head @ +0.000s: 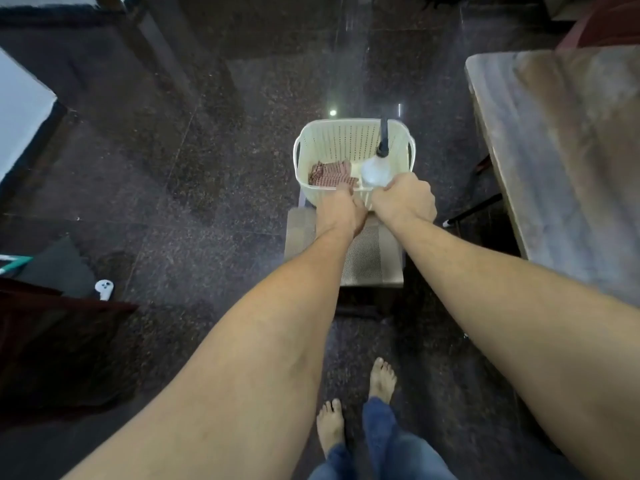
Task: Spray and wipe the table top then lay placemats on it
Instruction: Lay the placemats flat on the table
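Note:
A cream plastic basket [346, 140] stands on a small stool [367, 258] in front of me. Inside lie a red checked cloth [329, 173] on the left and a clear spray bottle [375, 171] with a black nozzle on the right. My left hand [341, 211] reaches over the basket's near rim, fingertips touching the cloth. My right hand [403, 199] is closed around the lower part of the spray bottle at the near rim. The table top [561, 161], with a grey-brown marbled surface, is to the right.
Dark polished stone floor lies all around. A dark chair frame [474, 202] sits between the stool and the table. A white controller [104, 289] and dark bags lie on the floor at left. My bare feet [356, 403] stand just before the stool.

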